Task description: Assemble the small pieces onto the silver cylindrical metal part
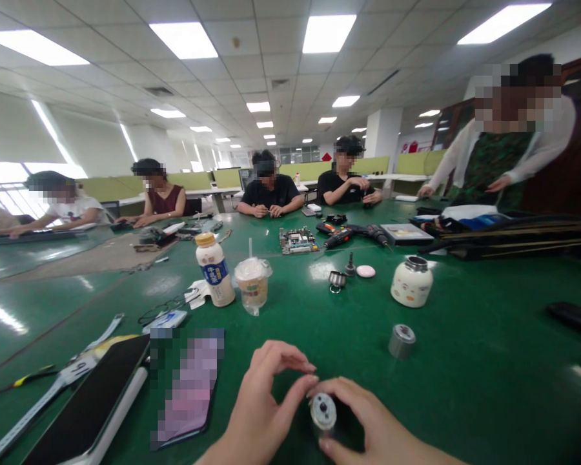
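A small silver metal cylinder (pixel 323 413) with a round, holed end facing up stands low in the centre. My right hand (pixel 368 423) is curled round it, thumb at its lower side and index finger at its top rim. My left hand (pixel 266 403) is just left of it, fingers bent, thumb and fingertips apart with a gap between them; its thumb tip is close to my right index fingertip. Nothing shows in the left hand. A second silver cylinder (pixel 402 341) stands on the green table (pixel 445 387) to the upper right.
Around are a phone (pixel 191 391), a black tablet-like device (pixel 94 400), a bottle (pixel 215 271), a lidded cup (pixel 252 284) and a cream jar (pixel 412 282). Farther back are a circuit board (pixel 299 240) and power drills (pixel 341 236). Several people are around the table.
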`<state>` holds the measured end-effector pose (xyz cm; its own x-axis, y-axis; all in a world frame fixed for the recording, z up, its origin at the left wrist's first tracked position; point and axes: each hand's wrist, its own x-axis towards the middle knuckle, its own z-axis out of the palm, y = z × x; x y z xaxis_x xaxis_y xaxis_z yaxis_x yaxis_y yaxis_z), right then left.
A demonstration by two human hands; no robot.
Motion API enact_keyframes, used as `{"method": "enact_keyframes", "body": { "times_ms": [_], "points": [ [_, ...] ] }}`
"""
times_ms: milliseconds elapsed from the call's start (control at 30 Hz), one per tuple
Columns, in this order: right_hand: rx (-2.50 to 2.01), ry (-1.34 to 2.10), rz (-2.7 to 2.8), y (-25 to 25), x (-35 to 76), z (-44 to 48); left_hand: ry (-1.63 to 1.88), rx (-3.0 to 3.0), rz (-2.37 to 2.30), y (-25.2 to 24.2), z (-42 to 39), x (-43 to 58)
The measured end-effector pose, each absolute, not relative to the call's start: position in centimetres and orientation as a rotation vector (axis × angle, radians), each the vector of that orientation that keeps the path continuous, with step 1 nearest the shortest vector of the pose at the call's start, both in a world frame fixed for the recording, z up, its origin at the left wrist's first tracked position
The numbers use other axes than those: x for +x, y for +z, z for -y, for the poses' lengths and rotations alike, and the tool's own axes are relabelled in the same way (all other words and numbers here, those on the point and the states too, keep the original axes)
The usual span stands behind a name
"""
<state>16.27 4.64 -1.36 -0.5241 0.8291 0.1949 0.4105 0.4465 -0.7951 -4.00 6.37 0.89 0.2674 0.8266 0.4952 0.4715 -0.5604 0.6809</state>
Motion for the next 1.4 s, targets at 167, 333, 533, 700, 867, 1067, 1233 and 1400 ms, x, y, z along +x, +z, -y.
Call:
{"method": "enact_keyframes", "body": {
  "times_ms": [167, 333, 533, 700, 867, 1067, 1233, 1400],
  "points": [
    [-0.998, 0.94, 2.105, -1.5, 16.1, -4.7, 1.096, 2.301, -1.102, 2.5, -4.1, -3.1],
    [-1.002, 0.936, 2.107, -1.3, 16.0, -4.6, 1.05, 2.367, -1.1, 2.8, -4.2, -3.4],
    [-0.992, 0.928, 2.108, -2.0, 16.2, -4.7, 1.029, 2.463, -1.044, 3.0, -4.3, -3.7],
    [-0.983, 0.906, 2.111, -2.3, 16.3, -5.0, 1.057, 2.513, -1.013, 3.0, -4.4, -3.7],
    [-0.982, 0.95, 2.111, -1.7, 16.2, -5.1, 1.064, 2.393, -1.102, 2.5, -4.5, -3.3],
    [-1.003, 0.951, 2.115, -1.6, 16.2, -5.1, 1.097, 2.248, -1.16, 2.0, -4.4, -2.7],
    [-1.02, 0.948, 2.146, -1.5, 16.4, -4.9, 1.25, 2.087, -1.277, 1.9, -5.8, -3.7],
    [-1.021, 0.973, 2.167, -1.4, 16.5, -5.1, 1.189, 2.164, -1.55, 0.7, -8.9, -5.8]
  ]
}}
